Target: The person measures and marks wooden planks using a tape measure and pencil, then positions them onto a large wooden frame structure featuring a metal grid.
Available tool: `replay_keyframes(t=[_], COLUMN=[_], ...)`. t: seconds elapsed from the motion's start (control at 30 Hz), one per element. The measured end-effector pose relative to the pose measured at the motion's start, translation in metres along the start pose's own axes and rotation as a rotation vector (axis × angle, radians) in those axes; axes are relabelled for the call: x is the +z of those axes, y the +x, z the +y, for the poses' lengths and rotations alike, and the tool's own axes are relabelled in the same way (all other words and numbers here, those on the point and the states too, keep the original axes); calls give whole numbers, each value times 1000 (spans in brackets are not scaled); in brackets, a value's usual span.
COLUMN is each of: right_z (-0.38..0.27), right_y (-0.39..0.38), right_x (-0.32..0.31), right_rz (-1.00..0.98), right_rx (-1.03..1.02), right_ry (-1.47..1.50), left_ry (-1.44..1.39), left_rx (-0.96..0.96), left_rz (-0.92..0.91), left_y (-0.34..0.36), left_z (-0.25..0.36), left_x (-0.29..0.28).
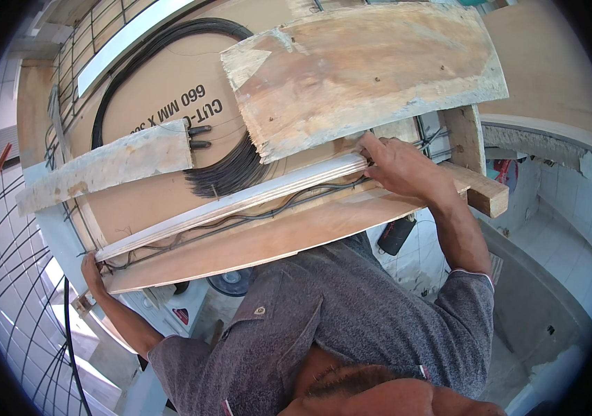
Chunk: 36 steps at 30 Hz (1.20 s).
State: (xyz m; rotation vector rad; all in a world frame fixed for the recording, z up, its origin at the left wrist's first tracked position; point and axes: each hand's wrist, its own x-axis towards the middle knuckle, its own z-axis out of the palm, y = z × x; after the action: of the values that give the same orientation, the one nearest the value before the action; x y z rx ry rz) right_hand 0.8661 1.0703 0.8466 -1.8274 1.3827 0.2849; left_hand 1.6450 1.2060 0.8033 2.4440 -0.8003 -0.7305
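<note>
A long, narrow plywood strip with a pale face lies slantwise in front of me, inside a shallow wooden box-like frame. My right hand is closed around its right end, with the fingertips partly hidden beside a worn plywood board. At the strip's far left end, my left hand grips its corner; most of those fingers are hidden. Along the near side of the strip runs a thin plywood side panel. A dark, wavy cable or rod lies between panel and strip.
A bundle of black wire curves over a brown printed sheet. A shorter plywood piece lies across the left. Steel bar mesh stands at the left. A timber block juts out by my right forearm.
</note>
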Motion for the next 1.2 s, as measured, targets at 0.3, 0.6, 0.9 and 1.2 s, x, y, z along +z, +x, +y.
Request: replay_keyframes(t=[0.3,0.6,0.9,1.2], right_z=[5,6,3,4], right_y=[-5,-2,-3,1], right_x=[1,1,-1,6], right_rz=[214,144,126,92], right_rx=[-136,-96,-81,-106], right_ry=[-143,-192,-221,-247], left_ry=[-16,-108,-106,-135], left_rx=[-51,-84,-116,-75], left_rz=[7,14,15,-3], left_y=[2,-1,1,5], left_z=[-5,-3,-3,-12], left_x=[-5,-1,-3,-3])
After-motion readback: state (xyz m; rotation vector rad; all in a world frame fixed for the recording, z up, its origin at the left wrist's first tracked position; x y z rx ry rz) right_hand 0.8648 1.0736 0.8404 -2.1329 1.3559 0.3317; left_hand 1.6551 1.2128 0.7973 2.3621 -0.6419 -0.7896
